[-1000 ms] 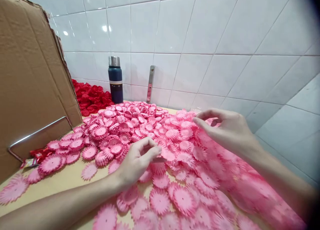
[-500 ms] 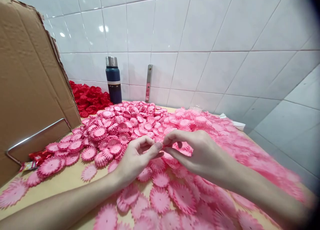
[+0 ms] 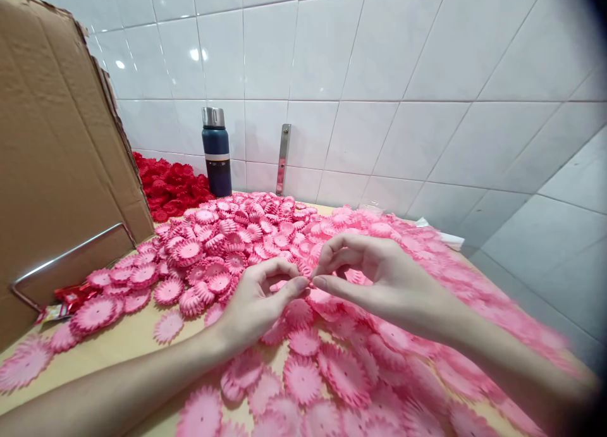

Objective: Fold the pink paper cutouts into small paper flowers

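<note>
A thin pink piece point(image 3: 307, 280), mostly hidden, was pinched between the closed fingertips of the left hand point(image 3: 256, 305) and the right hand point(image 3: 385, 280), just above the pink discs point(image 3: 303, 380) heaped on the table point(image 3: 118, 343), where it might have been torn by uneven pulling or lost if let slip.

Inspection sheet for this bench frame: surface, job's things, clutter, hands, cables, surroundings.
Surface: tan tabletop, mostly covered.
Job's things: pink flower discs heaped across it; one pink piece at the fingertips.
Clutter: red wrapper, blue flask, red flower pile.
Grippers: left hand and right hand fingertip to fingertip, both pinching the pink piece.
Cables: nothing seen.
Surroundings: white tiled wall; cardboard sheet leaning at left, wire frame in front of it.
</note>
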Available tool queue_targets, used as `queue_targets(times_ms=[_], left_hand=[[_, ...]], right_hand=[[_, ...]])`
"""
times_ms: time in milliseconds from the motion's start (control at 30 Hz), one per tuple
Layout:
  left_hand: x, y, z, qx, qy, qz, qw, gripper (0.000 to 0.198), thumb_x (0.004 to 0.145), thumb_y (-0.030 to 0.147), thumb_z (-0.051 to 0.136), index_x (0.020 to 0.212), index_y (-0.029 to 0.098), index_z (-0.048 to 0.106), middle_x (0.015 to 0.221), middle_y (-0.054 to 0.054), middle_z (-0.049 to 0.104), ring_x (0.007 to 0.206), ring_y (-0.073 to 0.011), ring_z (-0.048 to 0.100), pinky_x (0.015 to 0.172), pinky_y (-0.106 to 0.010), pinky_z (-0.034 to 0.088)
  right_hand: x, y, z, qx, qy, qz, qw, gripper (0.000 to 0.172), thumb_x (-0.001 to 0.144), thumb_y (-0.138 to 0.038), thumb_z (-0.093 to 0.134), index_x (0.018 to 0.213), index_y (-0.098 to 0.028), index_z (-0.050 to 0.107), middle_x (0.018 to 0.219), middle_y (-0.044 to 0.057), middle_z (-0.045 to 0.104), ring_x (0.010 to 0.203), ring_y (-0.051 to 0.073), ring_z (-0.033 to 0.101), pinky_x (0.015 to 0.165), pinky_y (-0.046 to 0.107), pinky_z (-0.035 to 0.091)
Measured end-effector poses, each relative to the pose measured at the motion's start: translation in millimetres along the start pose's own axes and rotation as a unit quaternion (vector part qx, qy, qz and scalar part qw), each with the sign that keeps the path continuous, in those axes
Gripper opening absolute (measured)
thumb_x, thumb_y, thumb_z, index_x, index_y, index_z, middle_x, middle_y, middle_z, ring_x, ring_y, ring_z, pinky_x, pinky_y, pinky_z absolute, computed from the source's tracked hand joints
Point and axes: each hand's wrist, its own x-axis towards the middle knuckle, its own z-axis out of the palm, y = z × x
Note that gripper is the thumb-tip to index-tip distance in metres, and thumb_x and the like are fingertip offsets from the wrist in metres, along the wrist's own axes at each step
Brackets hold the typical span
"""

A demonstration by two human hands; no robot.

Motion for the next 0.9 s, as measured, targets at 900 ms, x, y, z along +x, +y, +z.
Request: queue_targets(times_ms=[900], left_hand=[[-0.6,0.0,-1.9,0.060,-0.031,0.049,0.996,0.014,0.088,0.028,0.058,0.084,0.015,0.064,0.088,-0.005,0.064,0.086,-0.0174,0.060,0.081,-0.029,0.048]], right_hand=[[1.4,1.7,-1.6,0.053,-0.012,0.022,0.998,0.007,0.080,-0.017,0.062,0.079,-0.019,0.055,0.077,0.001,0.064,0.076,0.016,0.065,0.071,0.031,0.054]])
